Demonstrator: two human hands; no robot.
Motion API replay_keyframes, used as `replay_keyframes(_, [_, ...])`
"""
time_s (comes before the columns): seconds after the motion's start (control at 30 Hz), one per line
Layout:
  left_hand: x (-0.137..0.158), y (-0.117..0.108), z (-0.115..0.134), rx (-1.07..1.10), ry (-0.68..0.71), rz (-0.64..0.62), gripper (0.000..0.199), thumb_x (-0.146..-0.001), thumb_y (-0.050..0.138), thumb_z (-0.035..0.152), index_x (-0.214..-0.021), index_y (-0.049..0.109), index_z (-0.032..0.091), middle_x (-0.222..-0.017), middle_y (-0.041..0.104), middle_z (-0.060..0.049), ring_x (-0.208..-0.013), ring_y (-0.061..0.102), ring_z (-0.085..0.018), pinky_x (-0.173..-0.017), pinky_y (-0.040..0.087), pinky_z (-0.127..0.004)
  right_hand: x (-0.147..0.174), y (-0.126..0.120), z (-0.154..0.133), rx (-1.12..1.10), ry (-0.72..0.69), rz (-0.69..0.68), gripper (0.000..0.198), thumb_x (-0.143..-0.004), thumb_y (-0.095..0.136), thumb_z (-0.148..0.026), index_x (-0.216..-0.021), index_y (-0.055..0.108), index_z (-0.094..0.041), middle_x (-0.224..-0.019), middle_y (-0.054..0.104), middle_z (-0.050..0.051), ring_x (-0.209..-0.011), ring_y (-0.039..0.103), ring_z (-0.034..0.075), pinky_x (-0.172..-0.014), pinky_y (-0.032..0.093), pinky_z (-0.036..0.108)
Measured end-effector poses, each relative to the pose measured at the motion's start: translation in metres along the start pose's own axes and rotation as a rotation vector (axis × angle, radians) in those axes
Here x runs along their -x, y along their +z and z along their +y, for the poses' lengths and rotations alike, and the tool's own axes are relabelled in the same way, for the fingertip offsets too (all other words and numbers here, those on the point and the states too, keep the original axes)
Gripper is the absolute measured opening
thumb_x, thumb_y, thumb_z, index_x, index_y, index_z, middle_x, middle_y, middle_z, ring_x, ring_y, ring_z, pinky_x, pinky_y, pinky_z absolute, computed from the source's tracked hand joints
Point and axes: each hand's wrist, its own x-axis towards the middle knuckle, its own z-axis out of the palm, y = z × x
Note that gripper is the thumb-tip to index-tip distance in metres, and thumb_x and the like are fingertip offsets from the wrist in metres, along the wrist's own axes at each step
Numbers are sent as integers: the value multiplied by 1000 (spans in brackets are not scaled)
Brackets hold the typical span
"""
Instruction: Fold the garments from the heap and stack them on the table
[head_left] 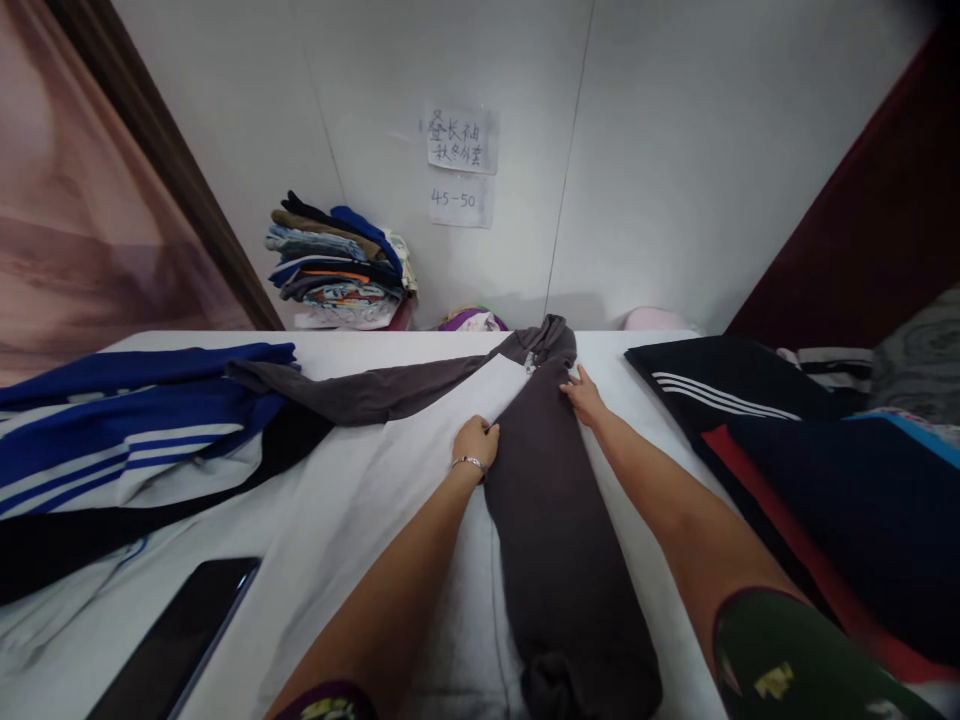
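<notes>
A dark grey jacket (566, 500) lies on the white table in front of me, its collar end at the far edge. One grey sleeve (390, 390) stretches left, and a pale area beside it may be the lining. My left hand (477, 446), with a bracelet at the wrist, is closed on the left edge of the grey part that runs toward me. At the opposite edge, just below the collar, my right hand (585, 396) pinches the cloth between thumb and fingers. Near my body the grey part ends in a bunched fold.
Blue and white clothes (150, 440) lie at the left, near a black phone (180, 640). Folded dark clothes (840, 500) with a red piece fill the right side. A stack of folded clothes (341, 260) stands behind the table, below paper signs (461, 165) on the wall.
</notes>
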Motion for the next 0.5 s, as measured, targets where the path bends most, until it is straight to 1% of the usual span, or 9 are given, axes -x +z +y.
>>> replay_keyframes(0.17, [0, -1, 1, -2, -2, -12, 23, -88, 50, 39, -95, 63, 21, -110, 69, -9, -105, 62, -23, -87, 44, -31, 77, -35, 12, 5, 110, -51, 95, -63, 70, -5, -146, 32, -29, -112, 70, 5, -85, 68, 17, -75, 57, 31])
replay_keyframes(0.23, [0, -4, 3, -2, -11, -28, 26, -89, 49, 41, -96, 63, 20, -110, 69, -10, -106, 62, -24, -87, 44, -32, 109, -49, 18, -9, 157, -88, 94, -63, 72, -7, -146, 32, -29, -109, 70, 6, -85, 68, 18, -76, 57, 33])
replay_keyframes(0.3, [1, -8, 6, -2, -19, -44, 31, -89, 48, 45, -98, 63, 18, -111, 69, -12, -107, 62, -26, -87, 44, -32, 138, -60, 22, -39, 184, -118, 94, -64, 73, -7, -145, 34, -31, -110, 69, 6, -87, 68, 18, -78, 56, 34])
replay_keyframes(0.4, [6, -12, 8, 2, -28, -49, 41, -86, 52, 50, -107, 61, 16, -120, 64, -16, -113, 59, -28, -89, 44, -33, 173, -69, 21, -50, 185, -109, 92, -63, 75, -8, -143, 38, -33, -116, 67, 6, -94, 67, 18, -81, 55, 34])
replay_keyframes(0.43, [8, -13, 8, 6, -33, -47, 45, -84, 54, 51, -111, 60, 15, -123, 62, -17, -115, 58, -28, -90, 44, -33, 182, -69, 19, -49, 180, -111, 92, -63, 76, -8, -142, 38, -34, -118, 66, 6, -95, 67, 18, -82, 55, 34])
replay_keyframes(0.5, [13, -15, 6, 21, -52, -47, 52, -81, 58, 52, -117, 56, 14, -125, 61, -19, -116, 58, -29, -89, 44, -33, 199, -64, 13, -68, 155, -158, 93, -62, 76, -8, -143, 38, -35, -119, 66, 4, -96, 67, 18, -84, 54, 34])
